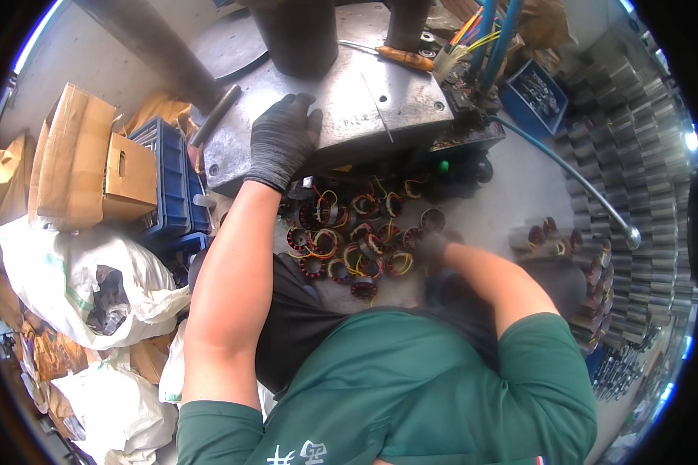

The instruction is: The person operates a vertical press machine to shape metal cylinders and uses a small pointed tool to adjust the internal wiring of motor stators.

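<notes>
My left hand (285, 139), in a grey knit glove, rests on the steel plate (341, 116) of a machine, its fingers lying on the surface beside a thick dark column (296, 39). Nothing shows in that hand. Below the plate's front edge lies a pile of wound motor stators (364, 248), ring-shaped with red-and-black windings and yellow and red lead wires. At the right side of this pile my gloved right hand (434, 245) reaches down next to a stator (433, 220). Its fingers are dark and blurred, so their grip is hidden.
A wooden-handled screwdriver (405, 57) and a short bar (217, 115) lie on the plate. Cardboard boxes (74, 159), a blue crate (163, 174) and white sacks (43, 267) crowd the left. Stacked metal cylinders (636, 194), a blue bin (533, 98) and a jointed hose (570, 172) occupy the right.
</notes>
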Available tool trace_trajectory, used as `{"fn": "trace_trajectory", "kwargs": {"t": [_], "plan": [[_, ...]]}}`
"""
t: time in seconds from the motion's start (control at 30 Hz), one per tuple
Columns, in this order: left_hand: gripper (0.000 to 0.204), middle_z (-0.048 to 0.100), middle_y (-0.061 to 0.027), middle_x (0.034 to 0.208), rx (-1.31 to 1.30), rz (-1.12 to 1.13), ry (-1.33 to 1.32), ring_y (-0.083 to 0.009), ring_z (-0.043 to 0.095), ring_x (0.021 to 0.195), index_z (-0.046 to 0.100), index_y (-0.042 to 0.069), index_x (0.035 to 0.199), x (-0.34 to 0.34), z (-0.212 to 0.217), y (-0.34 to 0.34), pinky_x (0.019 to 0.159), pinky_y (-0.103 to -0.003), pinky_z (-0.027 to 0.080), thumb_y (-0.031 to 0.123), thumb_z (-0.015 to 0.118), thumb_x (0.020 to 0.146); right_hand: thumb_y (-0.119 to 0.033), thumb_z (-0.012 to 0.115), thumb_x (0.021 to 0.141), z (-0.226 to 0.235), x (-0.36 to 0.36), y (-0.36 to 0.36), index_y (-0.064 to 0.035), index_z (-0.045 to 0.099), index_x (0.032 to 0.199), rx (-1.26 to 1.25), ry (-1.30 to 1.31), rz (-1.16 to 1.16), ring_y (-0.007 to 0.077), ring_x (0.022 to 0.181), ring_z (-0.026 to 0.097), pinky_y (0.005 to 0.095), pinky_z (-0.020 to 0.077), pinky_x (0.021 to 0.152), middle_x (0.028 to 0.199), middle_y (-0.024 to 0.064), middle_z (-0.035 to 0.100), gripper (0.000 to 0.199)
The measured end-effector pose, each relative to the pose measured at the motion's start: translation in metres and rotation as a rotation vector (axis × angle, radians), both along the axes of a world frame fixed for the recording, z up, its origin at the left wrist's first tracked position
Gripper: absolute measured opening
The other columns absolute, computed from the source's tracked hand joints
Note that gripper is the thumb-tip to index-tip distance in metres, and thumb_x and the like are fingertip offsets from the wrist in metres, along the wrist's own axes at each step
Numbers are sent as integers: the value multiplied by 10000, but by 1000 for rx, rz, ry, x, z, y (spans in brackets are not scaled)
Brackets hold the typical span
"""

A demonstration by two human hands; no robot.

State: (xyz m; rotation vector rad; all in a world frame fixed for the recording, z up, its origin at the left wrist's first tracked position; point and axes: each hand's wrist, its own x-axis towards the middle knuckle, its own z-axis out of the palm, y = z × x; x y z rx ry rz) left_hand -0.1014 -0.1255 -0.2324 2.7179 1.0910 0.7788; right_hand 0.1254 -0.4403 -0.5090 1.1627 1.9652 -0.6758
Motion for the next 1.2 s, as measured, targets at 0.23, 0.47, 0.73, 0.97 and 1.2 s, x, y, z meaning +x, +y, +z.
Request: {"fn": "trace_trajectory", "kwargs": {"t": [0.23, 0.47, 0.73, 0.97, 1.2], "plan": [[305, 712, -171, 1077, -33, -32, 36, -367, 703, 1013, 657, 95, 1175, 8, -3, 3, 898, -491, 563, 314, 633, 965, -404, 667, 891, 91, -11, 47, -123, 735, 1230, -81, 26, -195, 331, 1002, 741, 461, 576, 864, 1129, 164, 752, 446], [334, 730, -187, 1114, -144, 10, -42, -383, 710, 1010, 696, 94, 1212, 3, 8, 4, 909, -471, 555, 293, 684, 944, -405, 863, 793, 313, -15, 95, 3, 683, 1028, 414, 595, -684, 323, 884, 748, 424, 586, 797, 919, 235, 728, 504], [384, 695, -76, 1102, -870, -355, -869, -117, 633, 882, 623, 1, 1305, 14, 28, -53, 834, -287, 539, 121, 596, 941, -156, 761, 847, 370, -25, 109, -1, 560, 1333, 505, 1723, -1457, 159, 1053, 657, 325, 571, 895, 1182, 87, 664, 549], [404, 654, -64, 1170, -731, -282, -853, -130, 639, 1018, 609, 32, 1338, 27, 61, -95, 908, -297, 529, 193, 719, 985, -104, 781, 841, 340, -28, 132, 0, 551, 1359, 485, 1898, -1425, 183, 1097, 664, 334, 574, 947, 1202, 107, 672, 577], [255, 605, -73, 1094, -415, -256, -799, -147, 645, 897, 711, 26, 1171, 28, 55, -91, 793, -287, 545, -52, 696, 929, -136, 773, 891, 322, -25, 134, 0, 544, 1341, 969, 1594, -915, 171, 1111, 658, 310, 562, 970, 1213, 116, 670, 523]]}}
